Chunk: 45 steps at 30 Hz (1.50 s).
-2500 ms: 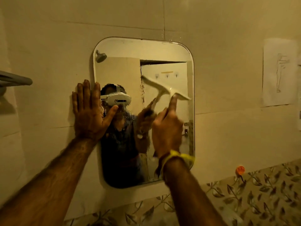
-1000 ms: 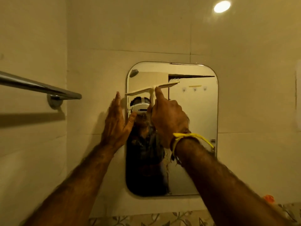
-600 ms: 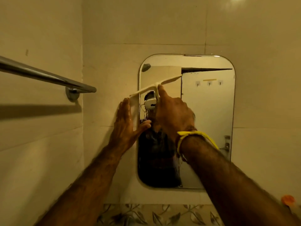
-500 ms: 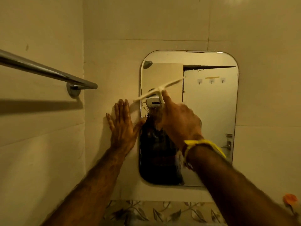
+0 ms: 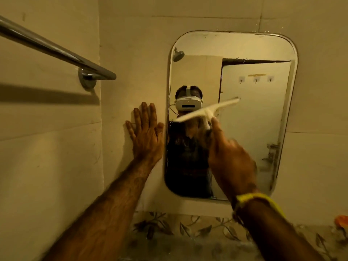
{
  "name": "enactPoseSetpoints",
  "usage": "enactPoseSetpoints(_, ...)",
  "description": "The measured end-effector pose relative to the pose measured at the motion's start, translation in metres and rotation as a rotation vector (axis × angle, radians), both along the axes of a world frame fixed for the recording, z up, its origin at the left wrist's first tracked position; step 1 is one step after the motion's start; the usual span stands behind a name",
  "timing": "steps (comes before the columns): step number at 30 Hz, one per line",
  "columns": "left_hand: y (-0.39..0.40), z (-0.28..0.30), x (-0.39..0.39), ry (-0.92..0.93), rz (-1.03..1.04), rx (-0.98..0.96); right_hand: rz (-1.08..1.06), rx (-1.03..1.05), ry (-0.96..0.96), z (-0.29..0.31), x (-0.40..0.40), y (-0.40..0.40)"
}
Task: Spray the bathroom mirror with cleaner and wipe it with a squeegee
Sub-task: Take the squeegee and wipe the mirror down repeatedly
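A rounded rectangular mirror (image 5: 259,129) hangs on the tiled wall. My right hand (image 5: 228,157), with a yellow band at the wrist, grips the handle of a white squeegee (image 5: 207,111). Its blade lies tilted across the mirror's left half at mid height, the right end higher. My left hand (image 5: 146,134) rests flat on the wall tile just left of the mirror's edge, fingers spread and pointing up. No spray bottle is in view.
A chrome towel bar (image 5: 56,51) juts from the left wall at upper left, close to my left arm. A leaf-patterned tile band (image 5: 188,227) runs below the mirror. An orange object (image 5: 341,220) sits at the far right edge.
The squeegee has slid down the mirror's left half, from near the top to mid height. My left hand stayed flat on the wall beside the mirror. The camera view shifted.
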<state>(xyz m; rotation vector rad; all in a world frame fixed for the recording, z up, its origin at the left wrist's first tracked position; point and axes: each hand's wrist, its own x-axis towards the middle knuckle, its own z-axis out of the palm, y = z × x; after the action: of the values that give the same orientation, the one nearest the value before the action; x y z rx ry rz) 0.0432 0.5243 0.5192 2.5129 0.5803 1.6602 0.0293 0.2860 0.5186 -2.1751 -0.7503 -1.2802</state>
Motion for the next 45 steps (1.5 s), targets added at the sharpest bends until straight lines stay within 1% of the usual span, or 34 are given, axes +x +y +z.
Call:
enactPoseSetpoints(2,-0.001,0.000,-0.002,-0.038,-0.049,-0.032,-0.018,0.007,0.027,-0.021,0.000,-0.011)
enactPoseSetpoints(3,-0.002,0.001,-0.001,-0.055,-0.059,-0.051,-0.026,0.035,0.008,-0.016,0.002,-0.009)
enactPoseSetpoints(6,-0.010,0.003,0.001,-0.072,-0.041,-0.107,-0.060,0.141,-0.085,0.030,0.007,0.009)
enactPoseSetpoints(8,-0.015,0.003,0.001,-0.040,0.013,-0.105,-0.063,0.184,-0.082,0.054,0.011,0.016)
enactPoseSetpoints(9,-0.017,0.003,0.001,-0.024,0.021,-0.102,-0.064,0.189,-0.069,0.055,0.011,0.016)
enactPoseSetpoints(11,-0.021,0.006,0.001,-0.024,-0.013,-0.120,-0.053,0.167,-0.045,0.033,0.008,0.009)
enactPoseSetpoints(13,-0.021,0.008,0.003,-0.025,-0.070,-0.145,-0.034,0.120,-0.008,-0.006,0.002,-0.003)
enactPoseSetpoints(15,-0.020,0.006,0.005,-0.018,-0.067,-0.128,-0.005,0.100,0.007,-0.030,-0.002,-0.013)
enactPoseSetpoints(17,-0.023,0.001,0.009,-0.009,-0.009,-0.096,-0.010,0.144,-0.030,-0.016,0.002,-0.014)
enactPoseSetpoints(19,-0.030,-0.002,0.016,-0.011,0.063,-0.097,-0.050,0.244,-0.059,0.018,0.010,-0.010)
enactPoseSetpoints(21,-0.035,-0.002,0.020,-0.028,0.100,-0.124,-0.070,0.323,-0.041,0.046,0.018,-0.008)
enactPoseSetpoints(22,-0.035,-0.001,0.022,-0.037,0.103,-0.133,-0.072,0.337,-0.031,0.047,0.019,-0.009)
enactPoseSetpoints(24,-0.031,0.000,0.024,-0.051,0.103,-0.130,-0.044,0.321,-0.016,0.022,0.015,-0.009)
enactPoseSetpoints(27,-0.026,-0.003,0.024,-0.055,0.081,-0.098,0.014,0.260,0.031,-0.041,0.002,-0.016)
enactPoseSetpoints(28,-0.025,-0.005,0.023,-0.057,0.077,-0.087,0.004,0.263,0.021,-0.049,0.004,-0.019)
enactPoseSetpoints(30,-0.027,-0.007,0.023,-0.051,0.076,-0.073,-0.070,0.344,-0.013,-0.030,0.018,-0.025)
enactPoseSetpoints(33,-0.030,-0.006,0.022,-0.043,0.087,-0.064,-0.148,0.576,0.012,0.028,0.047,-0.044)
enactPoseSetpoints(34,-0.031,-0.006,0.022,-0.045,0.093,-0.062,-0.170,0.615,0.034,0.039,0.053,-0.049)
enactPoseSetpoints(36,-0.032,-0.007,0.022,-0.051,0.102,-0.056,-0.187,0.621,0.072,0.034,0.051,-0.046)
enactPoseSetpoints(39,-0.033,-0.006,0.021,-0.051,0.097,-0.060,-0.170,0.560,0.093,-0.017,0.028,-0.023)
enactPoseSetpoints(41,-0.030,-0.006,0.021,-0.048,0.080,-0.054,-0.132,0.551,0.113,-0.032,0.020,-0.016)
enactPoseSetpoints(43,-0.027,-0.007,0.020,-0.046,0.073,-0.038,-0.106,0.609,0.113,-0.012,0.029,-0.022)
enactPoseSetpoints(45,-0.025,-0.008,0.018,-0.041,0.073,-0.029,-0.122,0.715,0.118,0.020,0.042,-0.031)
